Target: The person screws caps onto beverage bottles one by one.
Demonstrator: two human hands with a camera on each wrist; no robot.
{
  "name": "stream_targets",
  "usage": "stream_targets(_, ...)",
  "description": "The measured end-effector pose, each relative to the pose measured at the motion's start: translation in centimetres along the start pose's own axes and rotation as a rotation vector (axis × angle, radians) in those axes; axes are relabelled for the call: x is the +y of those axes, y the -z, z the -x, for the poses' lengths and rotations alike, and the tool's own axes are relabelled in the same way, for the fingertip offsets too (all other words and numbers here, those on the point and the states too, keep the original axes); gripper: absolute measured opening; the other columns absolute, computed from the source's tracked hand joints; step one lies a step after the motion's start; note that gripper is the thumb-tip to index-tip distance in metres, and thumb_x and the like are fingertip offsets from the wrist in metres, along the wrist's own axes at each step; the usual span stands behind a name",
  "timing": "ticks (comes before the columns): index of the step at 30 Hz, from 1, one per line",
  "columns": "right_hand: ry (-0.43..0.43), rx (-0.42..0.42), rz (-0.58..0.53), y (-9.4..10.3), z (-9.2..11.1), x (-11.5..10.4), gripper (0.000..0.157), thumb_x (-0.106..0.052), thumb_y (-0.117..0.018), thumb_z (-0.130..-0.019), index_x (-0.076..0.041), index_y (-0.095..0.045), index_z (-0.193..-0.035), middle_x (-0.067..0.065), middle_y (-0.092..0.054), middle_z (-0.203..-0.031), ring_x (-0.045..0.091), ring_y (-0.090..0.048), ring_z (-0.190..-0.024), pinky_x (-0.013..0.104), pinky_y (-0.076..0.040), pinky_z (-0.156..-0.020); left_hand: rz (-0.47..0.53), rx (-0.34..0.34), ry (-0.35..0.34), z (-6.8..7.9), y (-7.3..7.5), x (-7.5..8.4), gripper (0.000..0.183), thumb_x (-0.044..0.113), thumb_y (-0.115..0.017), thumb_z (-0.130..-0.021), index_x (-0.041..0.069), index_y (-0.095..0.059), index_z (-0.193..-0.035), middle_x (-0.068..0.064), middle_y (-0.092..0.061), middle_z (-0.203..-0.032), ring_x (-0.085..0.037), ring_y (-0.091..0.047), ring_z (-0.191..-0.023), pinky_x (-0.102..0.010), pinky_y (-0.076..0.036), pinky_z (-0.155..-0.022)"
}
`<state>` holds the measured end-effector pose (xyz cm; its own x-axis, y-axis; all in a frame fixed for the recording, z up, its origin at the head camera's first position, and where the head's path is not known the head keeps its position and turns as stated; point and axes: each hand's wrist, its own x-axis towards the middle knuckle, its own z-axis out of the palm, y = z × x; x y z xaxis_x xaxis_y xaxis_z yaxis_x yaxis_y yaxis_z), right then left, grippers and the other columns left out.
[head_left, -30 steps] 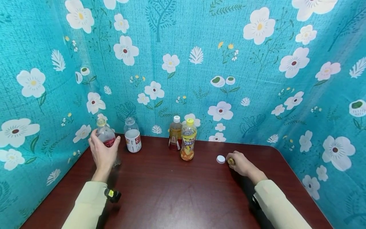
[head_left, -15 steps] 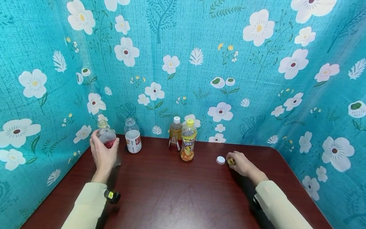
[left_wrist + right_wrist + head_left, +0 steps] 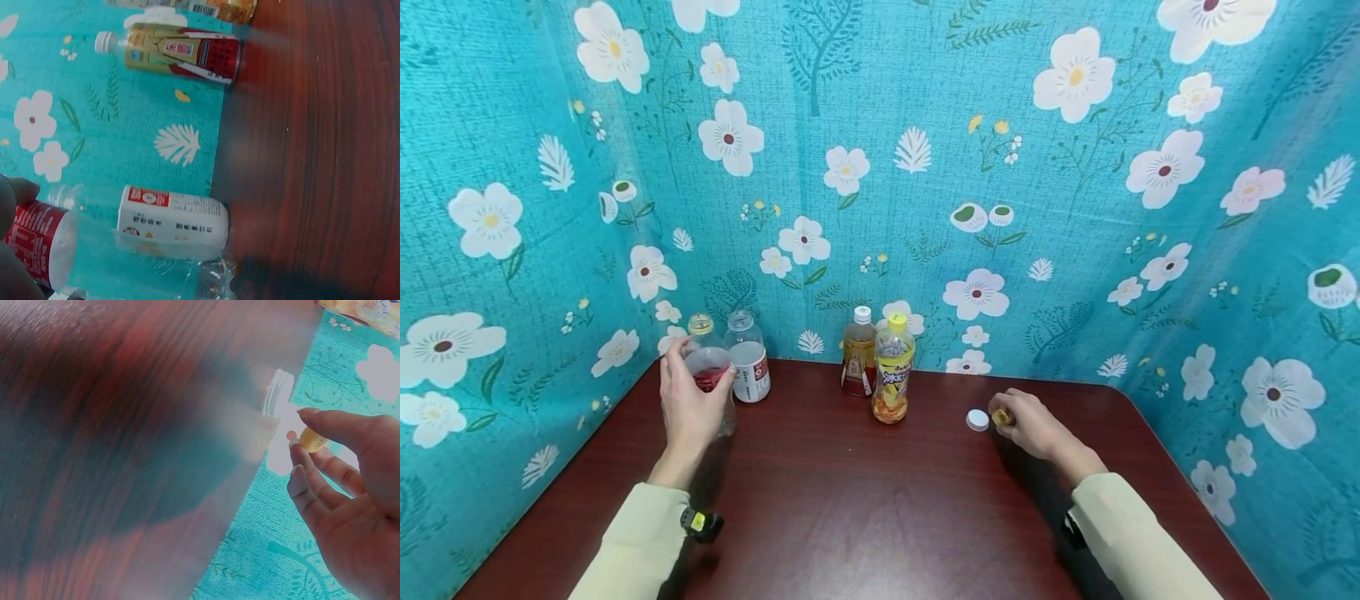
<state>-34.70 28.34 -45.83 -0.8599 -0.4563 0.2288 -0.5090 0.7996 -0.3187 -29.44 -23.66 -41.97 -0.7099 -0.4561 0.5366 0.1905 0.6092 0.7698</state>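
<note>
At the table's back left, my left hand (image 3: 692,408) grips a clear uncapped bottle (image 3: 702,350) with a red label, fingers and thumb round its label. Just right of it stands an open clear bottle with a white label (image 3: 749,371); the two overlap in the left wrist view. Over the right part of the table, my right hand (image 3: 1030,423) pinches a small yellow bottle cap (image 3: 1002,417) between thumb and fingers, plain in the right wrist view as a yellow cap (image 3: 312,440). A white cap (image 3: 977,419) lies on the table just left of that hand.
Two capped bottles stand at the table's back middle: a white-capped bottle of brown drink (image 3: 859,354) and a yellow-capped bottle (image 3: 893,371) with orange contents. A blue flowered cloth (image 3: 850,167) rises behind and beside the dark red table (image 3: 865,517).
My left hand has moved right with the red-labelled bottle, closer to the white-labelled one. The right hand keeps the yellow cap in nearly the same place.
</note>
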Motion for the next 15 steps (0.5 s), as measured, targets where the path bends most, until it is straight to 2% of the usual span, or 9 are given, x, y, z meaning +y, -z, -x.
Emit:
stream_targets(6,0.02,0.054,0.001,0.3,-0.4,-0.6,0.027,0.005,-0.081,-0.081,-0.005,-0.071,-0.103,0.007,-0.063,-0.1,0.024,-0.061,-0.09,0.043,-0.057,-0.079,0.015,-0.07,-0.094,0.5,-0.6,1.1,0.079,0.013,-0.084,-0.084,0.01,-0.038,-0.148,-0.023,-0.048,-0.138,-0.041,-0.048,-0.13,-0.064,-0.041,-0.107)
stream_targets(15,0.041,0.129,0.003,1.8,-0.7,-2.4,0.027,0.003,-0.083,-0.081,-0.009,-0.072,-0.103,0.006,-0.062,-0.104,0.025,-0.061,-0.091,0.043,-0.057,-0.078,0.061,-0.195,-0.213,1.7,-1.8,2.9,0.08,0.017,-0.087,-0.083,0.009,-0.04,-0.147,-0.02,-0.051,-0.135,-0.036,-0.053,-0.122,-0.06,-0.049,-0.1)
